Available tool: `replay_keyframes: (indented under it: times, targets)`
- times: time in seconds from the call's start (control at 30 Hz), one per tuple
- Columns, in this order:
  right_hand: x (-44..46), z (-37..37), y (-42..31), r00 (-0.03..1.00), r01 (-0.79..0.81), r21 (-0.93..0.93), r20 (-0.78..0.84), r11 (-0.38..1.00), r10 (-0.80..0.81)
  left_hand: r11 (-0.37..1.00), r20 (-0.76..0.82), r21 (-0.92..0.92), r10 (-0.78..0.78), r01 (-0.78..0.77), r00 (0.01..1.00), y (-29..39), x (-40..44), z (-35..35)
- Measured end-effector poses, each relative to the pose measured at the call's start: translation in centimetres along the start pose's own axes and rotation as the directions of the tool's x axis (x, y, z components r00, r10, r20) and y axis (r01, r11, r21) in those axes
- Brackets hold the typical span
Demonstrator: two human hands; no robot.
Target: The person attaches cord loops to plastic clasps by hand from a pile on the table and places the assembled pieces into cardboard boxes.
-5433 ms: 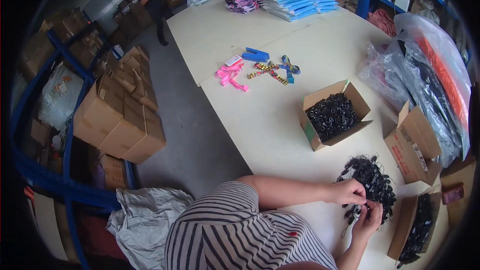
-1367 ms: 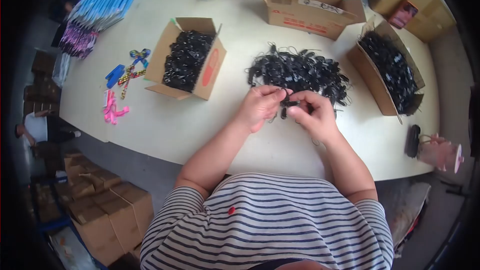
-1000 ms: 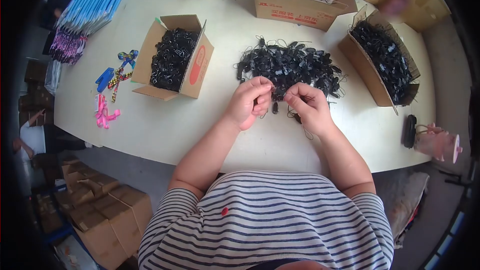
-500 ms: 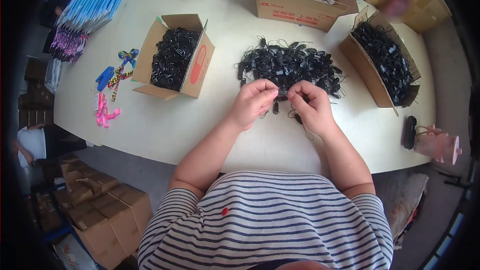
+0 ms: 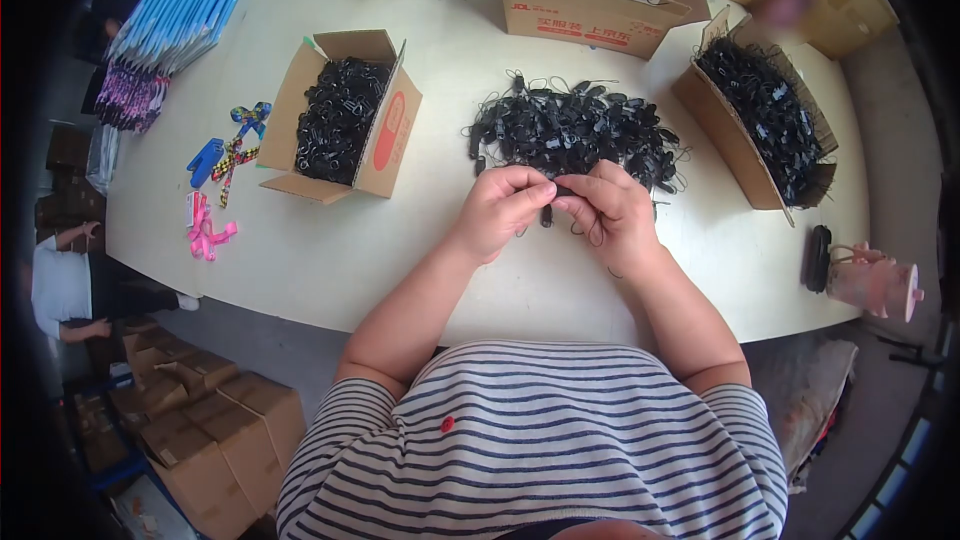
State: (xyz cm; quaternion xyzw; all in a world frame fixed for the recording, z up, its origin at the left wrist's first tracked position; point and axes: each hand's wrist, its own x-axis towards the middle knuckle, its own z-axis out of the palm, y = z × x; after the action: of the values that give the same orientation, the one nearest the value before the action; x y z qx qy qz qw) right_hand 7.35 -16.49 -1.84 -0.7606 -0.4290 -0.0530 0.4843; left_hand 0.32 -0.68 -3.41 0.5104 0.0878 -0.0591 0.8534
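My left hand and my right hand meet at the near edge of a pile of black looped pieces. Between their fingertips is a small black piece, pinched from both sides. A thin dark loop hangs by my right fingers. To the left, an open carton holds many black pieces with metal rings. Another carton at the right holds more black looped pieces.
A printed carton stands behind the pile. Patterned and pink ribbons lie left beside a blue stapler. Blue packets are stacked at the far left. A pink cup stands right. A person is beyond the table.
My fingertips have come together around the black piece, which shows more clearly between them. The person at the left has shifted, with arms now spread apart.
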Motion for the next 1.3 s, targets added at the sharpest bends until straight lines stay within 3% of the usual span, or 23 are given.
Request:
replay_keyframes:
  times: [0.37,0.77,0.87,0.97,1.0,1.07,1.1,1.2,1.3]
  targets:
    - [0.1,-0.2,-0.1,0.999,0.045,-0.008,0.006,0.999,-0.045,0.967,-0.026,-0.210,-0.153,0.144,0.988,0.7,-0.1,0.3]
    - [0.0,-0.2,-0.1,0.993,0.120,-0.043,-0.010,0.992,-0.120,1.000,0.018,-0.008,0.019,-0.019,1.000,-0.1,-0.1,0.1]
    - [0.5,-1.0,-0.5,0.995,0.102,-0.075,-0.015,0.992,-0.103,0.999,-0.038,-0.047,0.012,-0.014,0.999,0.1,0.0,-0.3]
    - [0.9,-1.7,-0.1,0.990,0.042,-0.003,-0.136,0.999,-0.042,0.966,-0.144,-0.257,-0.050,0.012,0.988,1.6,0.1,-1.1]
    - [0.8,-1.6,0.1,0.984,-0.102,0.197,-0.125,0.975,0.128,0.940,-0.072,-0.342,-0.046,0.019,0.996,1.6,0.2,-1.6]
    - [0.5,-1.3,0.3,0.900,-0.361,0.552,-0.005,0.751,0.436,0.864,0.069,-0.502,-0.020,0.052,0.997,1.3,0.4,-2.4]
    - [0.4,-1.5,0.1,0.826,-0.481,0.704,0.162,0.523,0.540,0.847,0.130,-0.523,-0.026,0.091,0.991,1.3,0.4,-2.4]
    - [0.7,-1.8,0.3,0.787,-0.406,0.902,0.426,-0.145,0.446,0.869,0.122,-0.472,-0.100,0.146,0.988,1.6,0.3,-1.5]
    - [0.6,-1.5,0.7,0.810,-0.390,0.907,0.420,-0.159,0.410,0.960,0.059,-0.250,-0.112,0.124,0.992,1.6,0.2,-0.9]
